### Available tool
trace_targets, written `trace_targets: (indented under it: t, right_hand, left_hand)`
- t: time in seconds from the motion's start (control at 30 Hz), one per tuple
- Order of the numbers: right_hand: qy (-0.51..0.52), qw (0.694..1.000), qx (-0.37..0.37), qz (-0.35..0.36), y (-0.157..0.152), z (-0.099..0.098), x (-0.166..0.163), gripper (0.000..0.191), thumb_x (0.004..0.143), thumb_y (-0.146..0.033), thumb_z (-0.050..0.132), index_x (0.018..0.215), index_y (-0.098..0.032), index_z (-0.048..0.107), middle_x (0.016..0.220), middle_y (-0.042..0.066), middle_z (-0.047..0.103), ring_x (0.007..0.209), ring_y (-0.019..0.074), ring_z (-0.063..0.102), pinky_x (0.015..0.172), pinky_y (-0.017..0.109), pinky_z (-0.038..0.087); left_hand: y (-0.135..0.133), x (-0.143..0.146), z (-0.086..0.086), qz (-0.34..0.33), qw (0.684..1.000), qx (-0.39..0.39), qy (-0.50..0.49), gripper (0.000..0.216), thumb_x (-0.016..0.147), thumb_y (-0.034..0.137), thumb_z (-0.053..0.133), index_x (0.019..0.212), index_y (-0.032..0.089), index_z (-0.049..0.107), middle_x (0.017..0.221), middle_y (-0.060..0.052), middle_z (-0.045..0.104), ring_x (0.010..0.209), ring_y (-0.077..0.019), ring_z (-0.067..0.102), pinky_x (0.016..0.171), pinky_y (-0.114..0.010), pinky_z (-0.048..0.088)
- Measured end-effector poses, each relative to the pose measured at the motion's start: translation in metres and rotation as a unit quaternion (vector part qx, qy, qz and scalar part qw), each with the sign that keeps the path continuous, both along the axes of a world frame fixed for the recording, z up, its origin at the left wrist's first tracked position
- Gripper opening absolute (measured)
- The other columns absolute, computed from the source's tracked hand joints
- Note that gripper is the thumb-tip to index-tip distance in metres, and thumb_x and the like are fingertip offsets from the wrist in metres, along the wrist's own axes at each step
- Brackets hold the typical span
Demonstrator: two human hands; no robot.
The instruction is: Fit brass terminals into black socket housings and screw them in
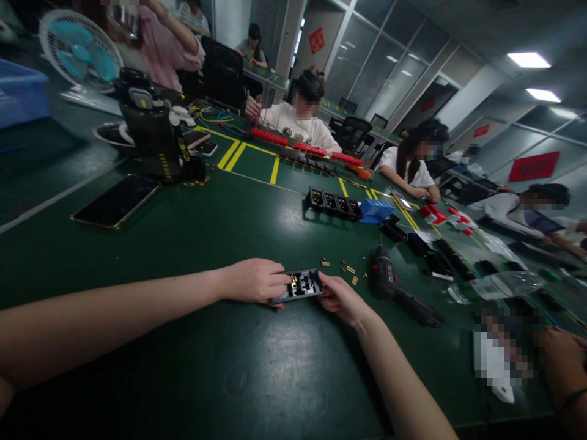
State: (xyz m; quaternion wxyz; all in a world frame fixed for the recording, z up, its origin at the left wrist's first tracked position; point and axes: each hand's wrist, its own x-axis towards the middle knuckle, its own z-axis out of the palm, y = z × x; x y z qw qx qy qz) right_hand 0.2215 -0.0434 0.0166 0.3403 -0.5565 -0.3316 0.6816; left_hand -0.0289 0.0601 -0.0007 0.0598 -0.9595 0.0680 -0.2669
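Observation:
A black rectangular plastic housing (308, 286), its inner side facing up, is held between my two hands low over the green table. Brass-coloured metal pieces and pale compartments show inside it. My left hand (254, 281) is closed over the housing's left end, with its fingertips reaching over the edge to the brass pieces; whether they pinch a small part is hidden. Gripping the right end, my right hand (342, 298) has its thumb along the rim and its fingers beneath. Small brass parts (351, 269) lie loose on the table just beyond my right hand.
A cordless screwdriver (389, 278) lies right of my hands. Further off stand a black divided tray (332, 203) of small parts and a blue bin (376, 210). A phone (117, 200) lies at left near a black bottle (151, 134). At right are a plastic bottle (499, 286) and another person's arm (566, 360).

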Motion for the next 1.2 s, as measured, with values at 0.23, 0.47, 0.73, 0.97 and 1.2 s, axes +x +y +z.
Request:
trace_targets:
  t: [0.23,0.47,0.73,0.97,1.2]
  right_hand:
    - [-0.097,0.994,0.041,0.039,-0.004,0.002,-0.008,0.048,0.077,-0.060,0.075,0.089,-0.016,0.062,0.054,-0.012,0.030,0.043,0.0037,0.020,0.039,0.020,0.009]
    - [-0.122,0.989,0.056,0.059,-0.004,0.002,-0.008,0.046,0.081,-0.061,0.071,0.088,-0.016,0.062,0.054,-0.011,0.030,0.043,0.0050,0.021,0.040,0.023,0.010]
    - [-0.172,0.979,0.085,0.063,-0.005,0.007,-0.015,0.053,0.080,-0.066,0.068,0.090,-0.013,0.067,0.053,-0.010,0.030,0.046,0.0062,0.024,0.044,0.024,0.013]
    - [-0.172,0.978,0.092,0.068,-0.006,0.008,-0.015,0.056,0.079,-0.068,0.067,0.089,-0.013,0.068,0.051,-0.009,0.031,0.049,0.0074,0.026,0.048,0.024,0.018]
    - [-0.159,0.979,0.101,0.071,-0.006,0.007,-0.014,0.054,0.078,-0.069,0.067,0.082,-0.016,0.066,0.051,-0.009,0.033,0.049,0.0078,0.027,0.048,0.023,0.017]
  left_hand:
    - [0.001,0.000,-0.002,0.000,1.000,-0.026,0.018,0.035,0.096,0.047,0.060,0.078,0.017,0.060,0.097,-0.008,0.071,0.081,-0.0189,0.063,0.065,-0.031,0.050]
    - [-0.001,0.002,-0.002,0.007,0.998,-0.063,0.031,0.031,0.098,0.046,0.057,0.096,0.015,0.064,0.097,-0.009,0.071,0.084,-0.0202,0.064,0.070,-0.032,0.051]
    - [-0.005,0.002,0.001,0.005,0.994,-0.108,0.021,0.024,0.095,0.035,0.059,0.105,0.014,0.066,0.101,-0.011,0.072,0.086,-0.0214,0.066,0.073,-0.034,0.053]
    - [-0.010,0.003,0.000,0.025,0.991,-0.132,0.021,0.023,0.094,0.030,0.059,0.108,0.014,0.068,0.105,-0.011,0.073,0.091,-0.0219,0.067,0.077,-0.034,0.054]
    - [-0.011,0.002,0.004,0.026,0.989,-0.140,0.023,0.024,0.094,0.029,0.059,0.108,0.013,0.069,0.106,-0.011,0.073,0.091,-0.0222,0.067,0.076,-0.035,0.056]
